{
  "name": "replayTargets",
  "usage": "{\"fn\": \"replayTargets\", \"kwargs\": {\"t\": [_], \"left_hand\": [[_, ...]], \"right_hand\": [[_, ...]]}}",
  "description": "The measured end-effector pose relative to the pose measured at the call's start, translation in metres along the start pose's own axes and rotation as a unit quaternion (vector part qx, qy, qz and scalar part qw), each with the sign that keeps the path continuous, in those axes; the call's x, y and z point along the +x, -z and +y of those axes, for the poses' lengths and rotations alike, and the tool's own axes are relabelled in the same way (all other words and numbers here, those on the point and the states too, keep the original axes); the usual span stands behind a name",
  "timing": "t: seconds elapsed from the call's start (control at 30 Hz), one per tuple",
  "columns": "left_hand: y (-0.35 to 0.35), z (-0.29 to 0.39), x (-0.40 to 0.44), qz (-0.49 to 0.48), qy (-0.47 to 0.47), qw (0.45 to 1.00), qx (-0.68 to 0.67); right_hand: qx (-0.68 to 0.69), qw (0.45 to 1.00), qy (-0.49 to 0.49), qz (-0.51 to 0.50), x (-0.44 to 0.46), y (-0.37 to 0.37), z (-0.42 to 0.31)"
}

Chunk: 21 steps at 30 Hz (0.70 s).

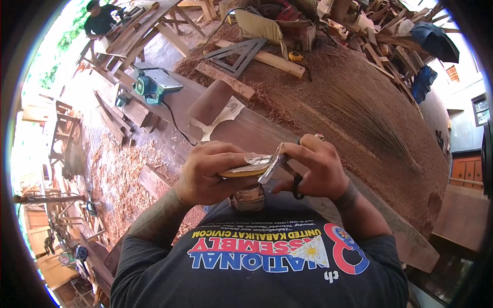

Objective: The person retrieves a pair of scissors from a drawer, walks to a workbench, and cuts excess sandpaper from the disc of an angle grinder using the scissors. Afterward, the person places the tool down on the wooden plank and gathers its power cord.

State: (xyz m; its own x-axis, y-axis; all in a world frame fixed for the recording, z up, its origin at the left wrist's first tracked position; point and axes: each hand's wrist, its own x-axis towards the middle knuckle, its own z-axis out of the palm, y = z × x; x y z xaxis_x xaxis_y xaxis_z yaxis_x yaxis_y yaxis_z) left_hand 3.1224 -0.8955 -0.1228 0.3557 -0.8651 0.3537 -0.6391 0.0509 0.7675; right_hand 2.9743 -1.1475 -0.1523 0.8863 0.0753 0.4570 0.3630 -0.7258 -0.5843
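My left hand is closed around the edge of a round, flat pad with a yellowish rim. Below the pad shows a worn, rounded body, and together they look like an upturned disc sander held near my chest. At the pad's right edge, my right hand is closed on a flat, shiny metal tool. A black loop sits at its fingers, like a scissors handle, though the exact kind is unclear. Crinkled, shiny material lies over the pad.
Beyond my hands lies a long wooden plank, with a brown sheet on it. A teal power planer, a triangular square and a yellow tape measure are farther off. Another person works at a bench. Shavings cover the floor.
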Motion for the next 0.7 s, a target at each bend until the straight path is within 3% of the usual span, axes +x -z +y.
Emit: {"fn": "replayTargets", "kwargs": {"t": [0.2,0.53,0.7], "left_hand": [[-0.002,-0.002,-0.003,0.005,0.008,1.000,-0.010],[0.003,0.003,0.003,-0.037,0.013,0.998,0.046],[0.000,0.005,0.004,-0.011,0.002,0.999,0.033]], "right_hand": [[-0.046,0.999,0.022,0.002,-0.002,0.000,0.005],[0.005,0.999,-0.019,-0.028,0.007,0.009,-0.007],[0.002,0.999,-0.016,-0.028,0.003,0.009,-0.005]]}}
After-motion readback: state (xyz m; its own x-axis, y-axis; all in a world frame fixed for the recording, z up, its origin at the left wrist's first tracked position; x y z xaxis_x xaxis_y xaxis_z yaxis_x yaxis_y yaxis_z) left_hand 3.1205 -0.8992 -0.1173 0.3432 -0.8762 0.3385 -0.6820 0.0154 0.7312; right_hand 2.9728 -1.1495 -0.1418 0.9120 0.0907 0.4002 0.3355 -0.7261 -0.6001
